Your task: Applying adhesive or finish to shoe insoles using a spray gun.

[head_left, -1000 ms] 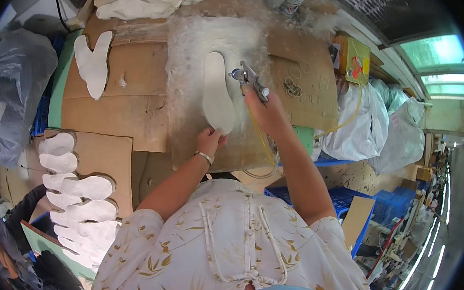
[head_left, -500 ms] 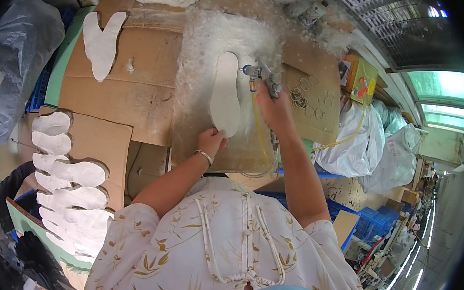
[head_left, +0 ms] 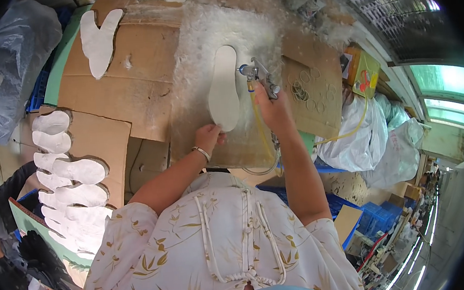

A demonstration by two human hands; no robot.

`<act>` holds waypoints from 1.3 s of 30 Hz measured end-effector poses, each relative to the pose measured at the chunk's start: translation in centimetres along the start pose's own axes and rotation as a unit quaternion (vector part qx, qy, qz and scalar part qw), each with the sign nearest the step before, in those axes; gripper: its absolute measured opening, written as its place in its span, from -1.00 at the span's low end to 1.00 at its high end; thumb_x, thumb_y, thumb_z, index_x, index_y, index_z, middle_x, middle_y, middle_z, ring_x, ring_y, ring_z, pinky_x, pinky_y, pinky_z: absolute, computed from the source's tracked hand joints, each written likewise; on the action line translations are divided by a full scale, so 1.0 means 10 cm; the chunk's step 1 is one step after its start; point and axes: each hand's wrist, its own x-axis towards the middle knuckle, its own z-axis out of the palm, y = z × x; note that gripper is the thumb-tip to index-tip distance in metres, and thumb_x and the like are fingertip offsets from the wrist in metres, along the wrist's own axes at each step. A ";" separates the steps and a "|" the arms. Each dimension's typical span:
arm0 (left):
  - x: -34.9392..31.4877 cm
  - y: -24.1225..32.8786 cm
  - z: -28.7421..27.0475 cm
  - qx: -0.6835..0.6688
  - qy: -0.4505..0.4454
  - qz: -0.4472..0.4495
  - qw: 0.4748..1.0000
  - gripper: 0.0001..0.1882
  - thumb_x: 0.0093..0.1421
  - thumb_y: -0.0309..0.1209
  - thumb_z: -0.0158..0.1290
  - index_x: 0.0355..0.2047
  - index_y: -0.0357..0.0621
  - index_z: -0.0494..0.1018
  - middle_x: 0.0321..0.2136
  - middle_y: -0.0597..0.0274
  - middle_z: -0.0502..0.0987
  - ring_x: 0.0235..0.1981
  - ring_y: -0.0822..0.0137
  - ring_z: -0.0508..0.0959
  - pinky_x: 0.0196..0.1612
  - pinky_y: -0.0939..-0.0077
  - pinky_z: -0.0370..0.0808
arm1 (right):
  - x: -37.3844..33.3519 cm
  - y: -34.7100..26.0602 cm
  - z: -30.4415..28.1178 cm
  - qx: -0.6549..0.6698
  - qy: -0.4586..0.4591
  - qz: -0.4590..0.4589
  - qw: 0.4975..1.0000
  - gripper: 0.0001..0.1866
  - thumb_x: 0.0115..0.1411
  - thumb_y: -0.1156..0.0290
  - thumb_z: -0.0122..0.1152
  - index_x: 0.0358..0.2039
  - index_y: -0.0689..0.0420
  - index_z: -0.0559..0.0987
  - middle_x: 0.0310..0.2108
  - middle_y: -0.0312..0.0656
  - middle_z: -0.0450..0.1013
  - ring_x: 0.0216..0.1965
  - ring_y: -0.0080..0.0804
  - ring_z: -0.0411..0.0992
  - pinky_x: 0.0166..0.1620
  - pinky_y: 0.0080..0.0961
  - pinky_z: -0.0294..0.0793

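A white insole [head_left: 223, 93] lies at a slight tilt on the cardboard, over a patch crusted with whitish residue [head_left: 191, 54]. My left hand [head_left: 208, 138] pinches its near end between thumb and fingers. In my right hand [head_left: 274, 108] is a metal spray gun [head_left: 251, 72], its nozzle pointed left at the upper part of the insole from close by. A yellow hose [head_left: 261, 123] runs down from the gun. Whether spray is leaving the nozzle I cannot make out.
Several white insoles [head_left: 82, 170] overlap in a row on cardboard at left; a V-shaped pair [head_left: 101, 43] lies farther up. Rubber bands [head_left: 299, 90] rest right of the gun. White plastic bags [head_left: 347, 135] and a yellow box [head_left: 366, 69] stand at right, a grey bag [head_left: 15, 64] at far left.
The view has shifted slightly. My left hand keeps its pinch on the insole, and the spray gun stays beside the insole's upper part with little visible movement.
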 end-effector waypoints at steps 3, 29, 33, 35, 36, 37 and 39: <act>0.00 0.00 0.00 0.004 0.010 0.001 1.000 -0.77 0.18 -0.34 -0.01 -0.31 -0.29 0.43 -0.38 0.15 0.53 -0.44 0.39 0.56 -0.48 0.62 0.52 | -0.02 0.04 -0.02 -0.010 -0.001 0.000 1.000 -0.66 0.16 0.15 0.10 -0.40 0.24 0.44 -0.65 -0.29 0.32 -0.59 -0.54 0.23 -0.47 -0.51 0.26; -0.05 -0.03 -0.01 0.034 0.005 0.032 0.999 -0.80 0.14 -0.37 0.04 -0.33 -0.28 0.47 -0.41 0.19 0.55 -0.47 0.45 0.56 -0.49 0.65 0.51 | -0.42 0.22 0.01 -0.075 -0.028 0.029 0.996 -0.60 0.15 0.06 0.09 -0.36 0.22 0.46 -0.63 -0.16 0.35 -0.57 -0.41 0.30 -0.44 -0.43 0.29; -0.05 -0.04 -0.02 0.028 0.005 0.032 0.999 -0.80 0.14 -0.38 0.04 -0.32 -0.29 0.47 -0.42 0.19 0.55 -0.47 0.45 0.56 -0.49 0.65 0.51 | -0.45 0.22 0.03 -0.026 -0.025 0.039 0.999 -0.60 0.15 0.08 0.10 -0.35 0.23 0.46 -0.64 -0.14 0.34 -0.58 -0.39 0.30 -0.45 -0.44 0.28; -0.06 -0.05 -0.01 0.024 0.007 0.041 0.999 -0.80 0.13 -0.39 0.04 -0.31 -0.29 0.47 -0.43 0.19 0.55 -0.46 0.45 0.56 -0.49 0.65 0.50 | -0.47 0.26 0.02 -0.022 -0.028 0.037 0.999 -0.62 0.14 0.10 0.12 -0.35 0.24 0.46 -0.64 -0.13 0.34 -0.58 -0.40 0.28 -0.47 -0.44 0.27; -0.06 -0.06 -0.01 0.024 0.007 0.040 0.999 -0.80 0.13 -0.39 0.04 -0.31 -0.29 0.47 -0.43 0.19 0.55 -0.46 0.45 0.56 -0.49 0.65 0.50 | -0.49 0.26 0.03 -0.022 -0.027 0.038 0.999 -0.62 0.14 0.10 0.12 -0.35 0.24 0.46 -0.64 -0.13 0.34 -0.58 -0.40 0.28 -0.47 -0.44 0.27; -0.05 -0.06 -0.02 0.027 0.007 0.039 0.999 -0.80 0.13 -0.39 0.04 -0.31 -0.29 0.47 -0.42 0.18 0.56 -0.46 0.45 0.56 -0.49 0.65 0.50 | -0.51 0.26 0.04 -0.022 -0.029 0.032 0.999 -0.62 0.14 0.12 0.12 -0.36 0.24 0.45 -0.64 -0.14 0.33 -0.59 -0.41 0.26 -0.47 -0.44 0.26; -0.06 -0.06 -0.01 0.030 0.005 0.039 0.999 -0.80 0.13 -0.39 0.04 -0.31 -0.29 0.47 -0.42 0.18 0.56 -0.46 0.45 0.56 -0.49 0.65 0.50 | -0.54 0.26 0.04 -0.021 -0.030 0.027 0.999 -0.63 0.15 0.13 0.13 -0.37 0.25 0.45 -0.65 -0.16 0.32 -0.59 -0.42 0.24 -0.48 -0.45 0.26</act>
